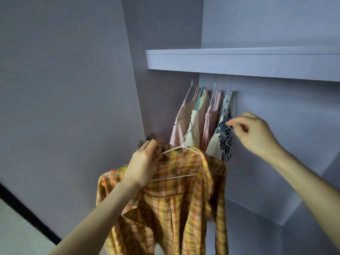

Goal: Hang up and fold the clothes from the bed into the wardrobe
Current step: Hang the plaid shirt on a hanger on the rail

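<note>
**Plaid shirt held on hanger at wardrobe; right hand at hung garments**

Plaid shirt [176, 196], orange and yellow check, is draped over a white wire hanger [177, 150] and held up in front of the open wardrobe, below the level of the garments already hanging. Its collar sits over the hanger's shoulders; the body and one sleeve hang down loosely, with the front open and a chest pocket showing. The hanger's lower bar runs across the cloth just beside the wrist.

Left hand [144, 162] grips the shirt's shoulder together with the left end of the hanger, fingers curled over the cloth and wire. The forearm rises from the lower left.

Right hand [255, 135] is raised to the right of the shirt, apart from it. Its fingers are bent and its fingertips meet the edge of the floral garment [224, 131], cream with a dark blue print. Whether cloth is actually pinched between the tips cannot be told.

Four garments hang side by side under the wardrobe shelf [239, 61]: a pale pink one [181, 120], a cream one [196, 122] on a teal hanger [199, 97], a pink one [211, 116], then the floral piece, furthest right. The rail itself is hidden behind the shelf edge.

A metal hinge [150, 138] is fixed on the wardrobe side panel, just above the left hand's fingers.
</note>
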Tool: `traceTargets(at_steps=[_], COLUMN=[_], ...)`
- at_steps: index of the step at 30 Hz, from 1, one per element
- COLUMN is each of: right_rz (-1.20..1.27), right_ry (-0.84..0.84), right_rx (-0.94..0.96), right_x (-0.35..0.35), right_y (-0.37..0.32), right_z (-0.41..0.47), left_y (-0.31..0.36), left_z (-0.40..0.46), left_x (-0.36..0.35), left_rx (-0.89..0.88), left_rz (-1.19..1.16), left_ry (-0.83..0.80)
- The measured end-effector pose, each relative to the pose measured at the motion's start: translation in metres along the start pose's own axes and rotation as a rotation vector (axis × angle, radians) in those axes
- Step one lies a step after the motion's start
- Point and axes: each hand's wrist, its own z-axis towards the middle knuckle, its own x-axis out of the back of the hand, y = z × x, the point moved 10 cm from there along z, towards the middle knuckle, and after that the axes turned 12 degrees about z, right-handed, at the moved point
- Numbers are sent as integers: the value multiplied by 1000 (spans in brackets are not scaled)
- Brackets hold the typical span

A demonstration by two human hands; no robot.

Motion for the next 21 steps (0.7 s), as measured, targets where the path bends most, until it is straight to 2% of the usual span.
traceTargets(at_steps=[1,3,5,9,13,18,21], right_rz=[52,104,146,340,316,317,263], right_ry=[-119,-385,-479,-330,-255,-203,-171], right_rx=[37,-13,-79,-100,-43,27,101], right_x=[-22,-72,-100,-99,-94,-86,-81], right_y=[-11,-19,-15,-20,-30,-38,-43], right_z=[-5,-25,-35,-29,-29,-31,-31], left_y=[5,17,26,34,29,19,4], left_z=[2,6,8,5,5,0,4], left_x=[1,-2,-5,-8,-14,-25,-21], left_rx=[-12,-32,-51,-129,-132,-157,-43], left_rz=[-9,-31,-54,-80,-86,112,156], left_ry=[15,20,11,-11,-97,-311,-323])
